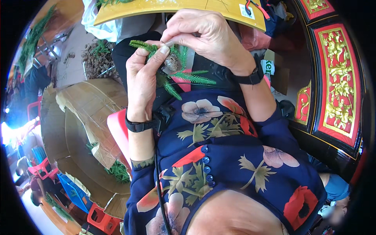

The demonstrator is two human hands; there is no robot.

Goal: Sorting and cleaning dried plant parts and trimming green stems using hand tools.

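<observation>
Both hands are raised together over my lap. Green artificial pine sprigs (192, 77) spread out below and beside my fingers, with a brownish pine cone (171, 62) among them. My left hand (144, 72) is closed around the sprigs, its thumb pressed on top near their joint. The fingertips of my right hand (207, 39) are pinched together just above that thumb. Whatever they grip is too small to make out, perhaps a thin stem or wire. Parts of the sprigs and the cone are hidden behind my left fingers.
A yellow table (156, 11) stands just beyond my hands, a white plastic bag (103, 25) at its left end. Pine cones (98, 58) are heaped to the left. Nearer is a large cardboard box (58, 129) with greenery inside. A carved red-and-gold panel (338, 82) borders the right.
</observation>
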